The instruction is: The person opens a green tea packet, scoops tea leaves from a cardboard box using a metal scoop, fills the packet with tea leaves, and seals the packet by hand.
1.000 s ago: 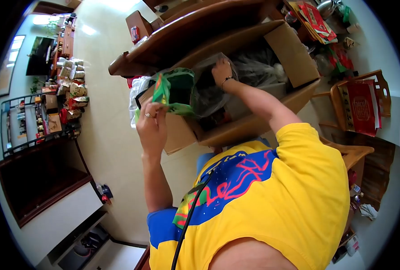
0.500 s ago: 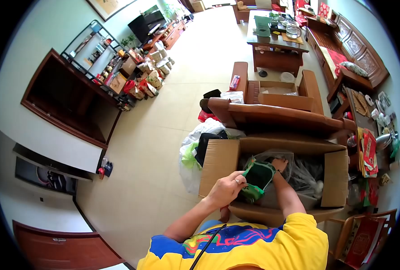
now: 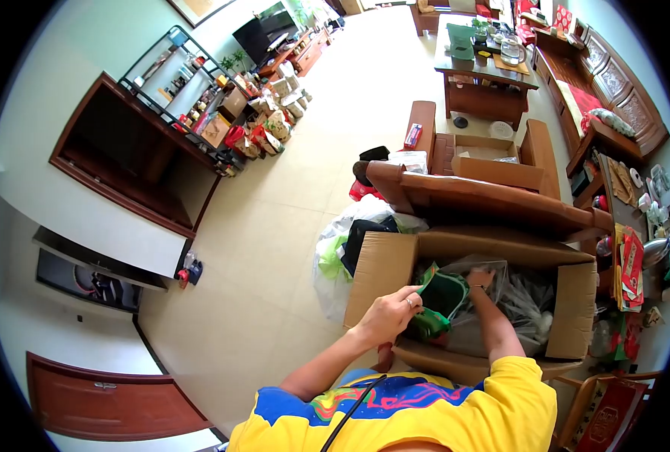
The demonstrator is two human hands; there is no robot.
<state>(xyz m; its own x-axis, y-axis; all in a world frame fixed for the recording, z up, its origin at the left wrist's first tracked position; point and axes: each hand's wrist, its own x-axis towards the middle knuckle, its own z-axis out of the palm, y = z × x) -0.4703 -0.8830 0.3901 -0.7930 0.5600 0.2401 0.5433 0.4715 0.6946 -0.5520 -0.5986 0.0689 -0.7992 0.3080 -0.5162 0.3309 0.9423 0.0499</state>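
Observation:
A green bag with a dark inside stands with its mouth open in a large cardboard box. My left hand is closed on the near left rim of this bag, a ring on one finger. Right of it, my right hand reaches down at a clear plastic bag in the same box. The fingertips of that hand are hidden, so its grip is unclear. More crumpled clear plastic fills the right side of the box.
Behind the box stands a wooden settee. Left of the box, a white plastic bag lies on the floor with dark and light green things. A wooden chair is at the lower right, below a cluttered side table.
The view has swung a little, so the whole room appears shifted right. My left hand still grips the green bag, and my right hand remains at the clear plastic bag.

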